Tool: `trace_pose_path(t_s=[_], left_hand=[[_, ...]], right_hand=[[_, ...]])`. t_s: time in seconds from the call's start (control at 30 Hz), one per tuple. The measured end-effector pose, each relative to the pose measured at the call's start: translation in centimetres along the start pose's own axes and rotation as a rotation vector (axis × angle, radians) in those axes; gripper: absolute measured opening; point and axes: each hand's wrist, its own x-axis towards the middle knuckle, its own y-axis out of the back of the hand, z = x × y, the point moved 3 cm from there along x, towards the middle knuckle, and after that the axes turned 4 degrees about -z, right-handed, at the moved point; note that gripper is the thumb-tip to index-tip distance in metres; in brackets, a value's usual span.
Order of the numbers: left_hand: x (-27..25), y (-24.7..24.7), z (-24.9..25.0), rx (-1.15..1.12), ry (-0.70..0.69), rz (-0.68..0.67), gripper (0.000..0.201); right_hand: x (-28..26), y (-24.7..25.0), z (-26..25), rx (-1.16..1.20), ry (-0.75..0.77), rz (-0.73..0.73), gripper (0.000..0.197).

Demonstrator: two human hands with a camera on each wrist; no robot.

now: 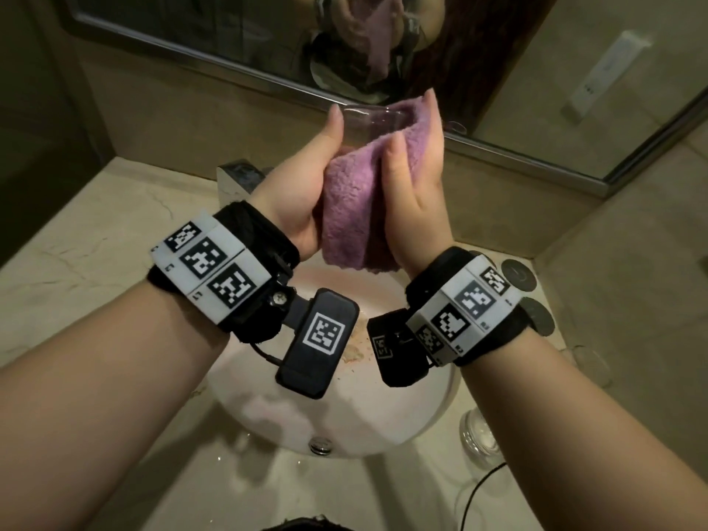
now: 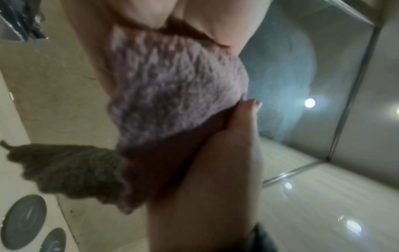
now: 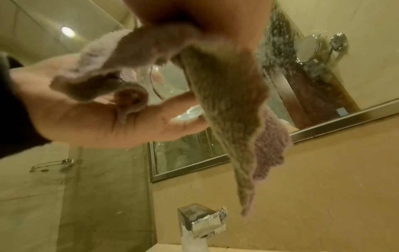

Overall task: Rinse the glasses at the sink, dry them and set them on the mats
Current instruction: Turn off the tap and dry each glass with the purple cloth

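Above the sink I hold a clear glass [image 1: 367,118] wrapped in a fluffy purple cloth [image 1: 354,208]. My left hand [image 1: 325,155] grips the glass from the left through the cloth, thumb lying up along its wall. My right hand [image 1: 415,147] clasps the cloth against the glass's right side, fingers reaching to the rim. In the right wrist view the glass [image 3: 168,81] shows between the cloth [image 3: 226,95] and my left hand [image 3: 90,117]. The left wrist view is mostly cloth [image 2: 172,81]. Two dark round mats [image 1: 519,274] lie on the counter to the right.
The white sink basin [image 1: 344,412] lies below my wrists, with the chrome faucet [image 1: 237,178] behind it. Another clear glass [image 1: 479,435] stands on the marble counter at the right, near a black cable. A framed mirror [image 1: 191,44] runs along the back wall.
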Motion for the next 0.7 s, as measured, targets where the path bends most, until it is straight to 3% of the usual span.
trace_pose_path(t_s=[0.13, 0.27, 0.37, 0.43, 0.53, 0.57, 0.7], left_hand=[[0.1, -0.1, -0.3, 0.018, -0.035, -0.105, 0.071], [-0.4, -0.1, 0.1, -0.039, -0.064, -0.264, 0.071], [-0.7, 0.9, 0.3, -0.069, -0.011, -0.314, 0.068], [-0.9, 1.3, 0.4, -0.076, 0.017, -0.340, 0.067], [-1.2, 1.8, 0.4, 0.017, 0.066, -0.291, 0.096], [-1.3, 1.9, 0.2, 0.067, 0.079, -0.254, 0.098], [-1.8, 2.1, -0.3, 0.200, 0.096, -0.083, 0.068]], right_hand=[[0.0, 0.1, -0.3, -0.029, 0.058, -0.049, 0.083], [0.4, 0.6, -0.5, 0.005, -0.106, -0.120, 0.097], [0.4, 1.4, -0.5, 0.060, -0.262, -0.155, 0.068], [0.5, 1.8, -0.9, 0.033, -0.319, -0.219, 0.065], [1.2, 2.6, -1.0, -0.240, -0.280, -0.214, 0.067], [1.5, 3.0, -0.8, -0.309, -0.279, -0.192, 0.065], [2.6, 5.2, -0.1, -0.441, -0.301, -0.050, 0.051]])
